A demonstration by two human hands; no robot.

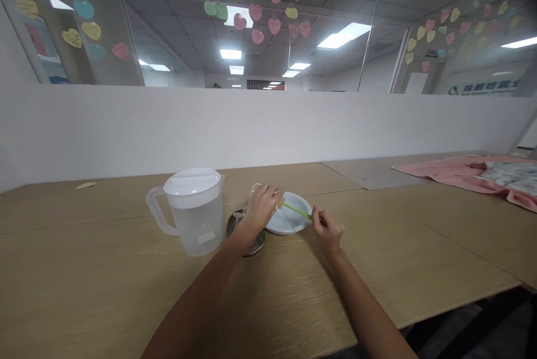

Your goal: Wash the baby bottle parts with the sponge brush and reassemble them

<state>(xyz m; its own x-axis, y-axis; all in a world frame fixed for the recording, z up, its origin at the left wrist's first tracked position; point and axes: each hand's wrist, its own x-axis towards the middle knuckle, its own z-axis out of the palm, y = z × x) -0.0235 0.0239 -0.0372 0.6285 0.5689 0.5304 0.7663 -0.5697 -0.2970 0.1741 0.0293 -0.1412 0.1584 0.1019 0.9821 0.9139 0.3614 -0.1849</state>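
Observation:
My right hand (328, 228) is closed around one end of a thin bright-green stick (298, 211). The stick slants up and left over a white round dish (289, 229). At its other end my left hand (263, 206) is closed, with a small pale piece showing by the fingertips; what exactly the fingers hold is partly hidden. Beneath my left wrist a dark metal dish (254, 248) sits on the table, with a small whitish loop-shaped thing (238, 216) at its left side. A lidded clear plastic pitcher (197, 216) stands left of these dishes.
Brown boards cover the table (104, 280). A pink patterned cloth (465, 171) lies at the far right, and a small flat pale piece (86, 185) at the back left. A white wall (268, 124) with glass above borders the back. The table's front edge drops away at right.

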